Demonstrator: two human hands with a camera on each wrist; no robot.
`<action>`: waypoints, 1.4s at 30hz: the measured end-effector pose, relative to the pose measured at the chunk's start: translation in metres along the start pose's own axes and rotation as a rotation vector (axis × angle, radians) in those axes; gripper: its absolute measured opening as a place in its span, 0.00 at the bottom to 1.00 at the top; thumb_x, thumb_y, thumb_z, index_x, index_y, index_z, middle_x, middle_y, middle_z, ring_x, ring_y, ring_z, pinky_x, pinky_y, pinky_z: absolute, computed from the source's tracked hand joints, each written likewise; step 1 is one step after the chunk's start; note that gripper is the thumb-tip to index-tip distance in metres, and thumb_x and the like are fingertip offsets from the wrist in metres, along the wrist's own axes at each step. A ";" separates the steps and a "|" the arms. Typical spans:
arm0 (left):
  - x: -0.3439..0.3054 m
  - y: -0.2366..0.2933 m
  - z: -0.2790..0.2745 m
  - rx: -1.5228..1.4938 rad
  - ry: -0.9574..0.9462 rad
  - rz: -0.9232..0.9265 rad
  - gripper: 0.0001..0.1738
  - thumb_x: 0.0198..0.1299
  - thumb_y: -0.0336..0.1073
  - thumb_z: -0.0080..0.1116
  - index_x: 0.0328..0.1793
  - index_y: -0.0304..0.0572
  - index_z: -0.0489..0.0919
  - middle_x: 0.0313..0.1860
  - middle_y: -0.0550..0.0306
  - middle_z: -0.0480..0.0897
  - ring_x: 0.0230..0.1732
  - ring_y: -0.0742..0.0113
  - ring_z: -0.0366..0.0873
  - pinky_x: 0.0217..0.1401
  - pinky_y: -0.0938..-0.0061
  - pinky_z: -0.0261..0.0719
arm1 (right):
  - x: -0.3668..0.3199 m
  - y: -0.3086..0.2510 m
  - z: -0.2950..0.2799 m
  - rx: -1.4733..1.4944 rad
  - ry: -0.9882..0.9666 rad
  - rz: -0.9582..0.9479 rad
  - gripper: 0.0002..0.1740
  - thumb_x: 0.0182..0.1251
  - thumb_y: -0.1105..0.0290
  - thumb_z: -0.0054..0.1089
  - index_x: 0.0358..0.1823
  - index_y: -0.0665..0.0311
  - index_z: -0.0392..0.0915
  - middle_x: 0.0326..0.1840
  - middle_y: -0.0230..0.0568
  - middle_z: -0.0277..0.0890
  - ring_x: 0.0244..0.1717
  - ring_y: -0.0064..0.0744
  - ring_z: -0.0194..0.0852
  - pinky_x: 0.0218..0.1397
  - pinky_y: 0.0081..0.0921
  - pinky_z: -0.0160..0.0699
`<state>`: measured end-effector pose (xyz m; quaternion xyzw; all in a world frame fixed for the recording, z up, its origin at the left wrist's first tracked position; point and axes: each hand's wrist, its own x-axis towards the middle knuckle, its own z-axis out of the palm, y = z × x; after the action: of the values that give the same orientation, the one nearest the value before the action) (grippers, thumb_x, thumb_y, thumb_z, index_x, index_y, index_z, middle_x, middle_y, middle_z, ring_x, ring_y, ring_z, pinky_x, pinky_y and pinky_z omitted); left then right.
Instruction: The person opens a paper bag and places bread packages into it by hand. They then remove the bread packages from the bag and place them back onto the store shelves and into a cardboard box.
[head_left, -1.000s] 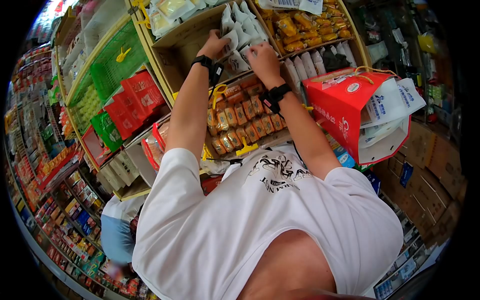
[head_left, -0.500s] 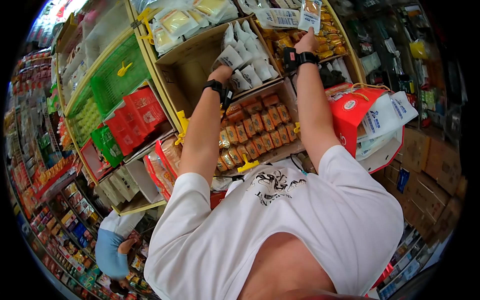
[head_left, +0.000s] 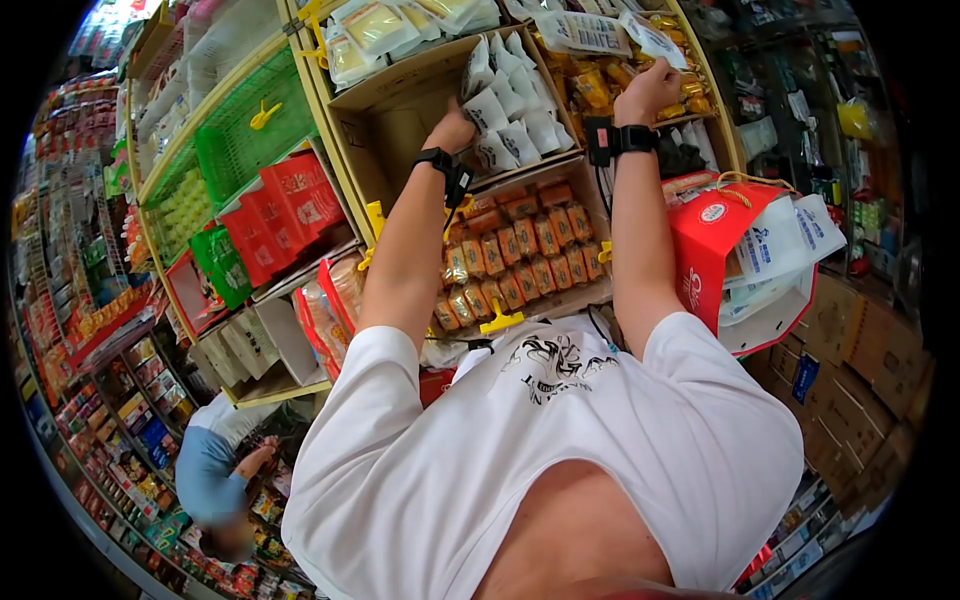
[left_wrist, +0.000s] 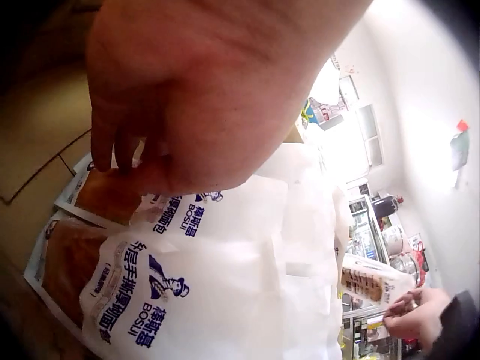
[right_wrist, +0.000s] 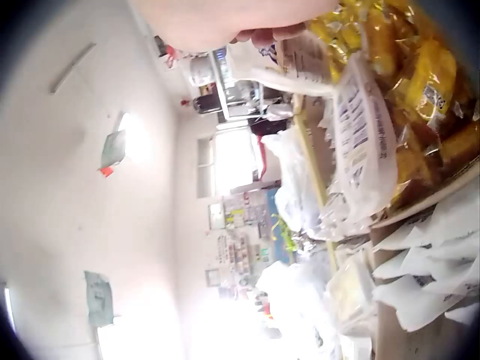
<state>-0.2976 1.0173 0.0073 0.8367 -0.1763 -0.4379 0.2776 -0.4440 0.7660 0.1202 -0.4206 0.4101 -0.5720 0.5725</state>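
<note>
In the head view my right hand holds a white bread packet over the bin of yellow-wrapped snacks at the upper right. The left wrist view also shows this packet, its brown bread showing through a window. My left hand is at the near left edge of the white bread packets standing in rows in a cardboard box. Seen from the left wrist, its bent fingers reach the packets' edge; I cannot tell whether they pinch one.
Yellow-wrapped snacks fill the bin beside the box, with another white packet on top. Small orange-wrapped cakes lie nearest my body. A red paper bag with white packets stands at the right. A person bends at lower left.
From the box of packets, my right hand has moved right to the neighbouring bin with a bread packet, which now tilts lower. My left hand stays by the packets, slightly nearer my body.
</note>
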 end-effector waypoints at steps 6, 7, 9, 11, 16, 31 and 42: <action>-0.050 0.047 -0.017 0.004 0.173 0.460 0.55 0.55 0.32 0.66 0.83 0.44 0.44 0.78 0.33 0.58 0.73 0.37 0.64 0.71 0.56 0.69 | -0.056 -0.109 -0.004 0.057 -0.346 0.009 0.07 0.71 0.69 0.58 0.34 0.62 0.73 0.25 0.28 0.71 0.25 0.19 0.66 0.32 0.22 0.67; -0.090 0.077 -0.023 -0.042 0.006 0.617 0.56 0.54 0.33 0.69 0.83 0.45 0.44 0.77 0.35 0.59 0.74 0.38 0.63 0.72 0.56 0.69 | -0.075 -0.134 -0.001 -0.021 -0.462 0.033 0.06 0.71 0.69 0.58 0.36 0.62 0.76 0.26 0.27 0.72 0.26 0.18 0.68 0.32 0.21 0.69; -0.160 0.123 -0.027 -0.181 0.001 0.928 0.48 0.55 0.30 0.67 0.81 0.51 0.55 0.71 0.37 0.69 0.71 0.49 0.68 0.70 0.63 0.69 | -0.104 -0.154 -0.002 -0.095 -0.638 0.093 0.07 0.71 0.67 0.57 0.41 0.62 0.78 0.27 0.25 0.74 0.28 0.11 0.69 0.30 0.13 0.67; -0.197 0.147 -0.031 -0.132 0.108 0.891 0.41 0.56 0.30 0.66 0.77 0.48 0.62 0.64 0.40 0.75 0.63 0.52 0.74 0.64 0.65 0.73 | -0.136 -0.161 0.002 -0.052 -0.754 0.176 0.08 0.72 0.66 0.58 0.42 0.65 0.78 0.30 0.27 0.76 0.31 0.12 0.71 0.32 0.14 0.69; -0.186 0.117 -0.041 -0.070 0.303 0.784 0.19 0.56 0.34 0.70 0.53 0.39 0.81 0.45 0.46 0.86 0.43 0.52 0.85 0.47 0.66 0.82 | -0.165 -0.138 0.006 -0.063 -0.965 0.115 0.13 0.68 0.63 0.66 0.45 0.64 0.76 0.37 0.30 0.77 0.33 0.14 0.71 0.34 0.15 0.71; -0.158 0.109 -0.113 -0.499 0.369 0.519 0.60 0.52 0.39 0.76 0.80 0.34 0.43 0.54 0.48 0.80 0.52 0.59 0.82 0.54 0.68 0.82 | -0.186 -0.030 0.031 -0.707 -0.957 -0.346 0.28 0.58 0.63 0.70 0.58 0.67 0.73 0.47 0.51 0.80 0.47 0.52 0.80 0.48 0.40 0.80; -0.069 0.038 -0.101 0.368 0.429 0.654 0.41 0.48 0.31 0.73 0.66 0.30 0.63 0.61 0.28 0.74 0.63 0.34 0.72 0.66 0.57 0.71 | -0.066 0.022 0.013 0.118 -0.556 0.632 0.16 0.74 0.57 0.57 0.47 0.63 0.77 0.40 0.40 0.81 0.41 0.35 0.83 0.47 0.33 0.85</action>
<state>-0.2539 1.0555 0.1210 0.8445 -0.4456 -0.1041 0.2784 -0.4248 0.8318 0.1023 -0.3787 0.3154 -0.2558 0.8317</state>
